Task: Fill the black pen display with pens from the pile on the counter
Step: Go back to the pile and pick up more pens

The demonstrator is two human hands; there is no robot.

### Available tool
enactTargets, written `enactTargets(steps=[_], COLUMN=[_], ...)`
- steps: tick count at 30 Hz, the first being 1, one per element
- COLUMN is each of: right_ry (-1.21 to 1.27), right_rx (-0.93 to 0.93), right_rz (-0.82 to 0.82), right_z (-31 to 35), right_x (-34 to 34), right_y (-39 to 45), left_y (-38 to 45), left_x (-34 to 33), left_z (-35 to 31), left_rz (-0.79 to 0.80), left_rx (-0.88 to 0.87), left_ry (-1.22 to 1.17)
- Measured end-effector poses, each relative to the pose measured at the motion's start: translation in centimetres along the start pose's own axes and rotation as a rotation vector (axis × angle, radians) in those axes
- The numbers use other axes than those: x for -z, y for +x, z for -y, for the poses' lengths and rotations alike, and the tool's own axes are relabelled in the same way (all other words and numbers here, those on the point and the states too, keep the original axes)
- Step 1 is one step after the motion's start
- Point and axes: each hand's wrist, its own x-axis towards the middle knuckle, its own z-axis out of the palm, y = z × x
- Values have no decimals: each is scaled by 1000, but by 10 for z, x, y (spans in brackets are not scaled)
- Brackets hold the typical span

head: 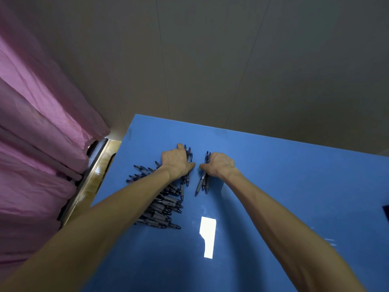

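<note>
Glossy blue counter, slim pens

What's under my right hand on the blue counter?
A small bunch of pens lies under the right hand; their tips stick out toward you and their ends poke past the knuckles. The hand covers their middles, so the exact count is hidden.

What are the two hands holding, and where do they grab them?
Each hand holds a small bunch of pens around the middle of the barrels: the left hand by the pile, the right hand apart from it, tips poking out below.
</note>
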Motion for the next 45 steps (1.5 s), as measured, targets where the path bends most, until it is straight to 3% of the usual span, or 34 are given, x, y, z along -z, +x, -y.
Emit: enactTargets(steps=[10, 17, 25, 31, 35, 38, 45], right_ry=[-175, -609, -559, -487, -292, -5, 704], right_rx=[68, 249, 353, 278, 158, 55, 14], right_rz=[-53, -187, -265, -182, -114, -63, 17], right_z=[-1, 2, -9, -14, -13, -19, -33], right_x=[-11, -36, -31, -37, -31, -28, -26], right_y=[-7, -20, -33, -37, -47, -54, -72], left_y=[-7, -10, -3, -8, -25, -41, -66], left_x=[-4, -1, 22, 30, 39, 53, 71], left_z=[-6, 6, 12, 17, 21, 22, 28], left_rz=[65, 54, 29, 10, 7, 25, 57], left_rx=[27, 113, 176, 153, 45, -18, -68], left_ry=[-285, -548, -786, -877, -877, -828, -862])
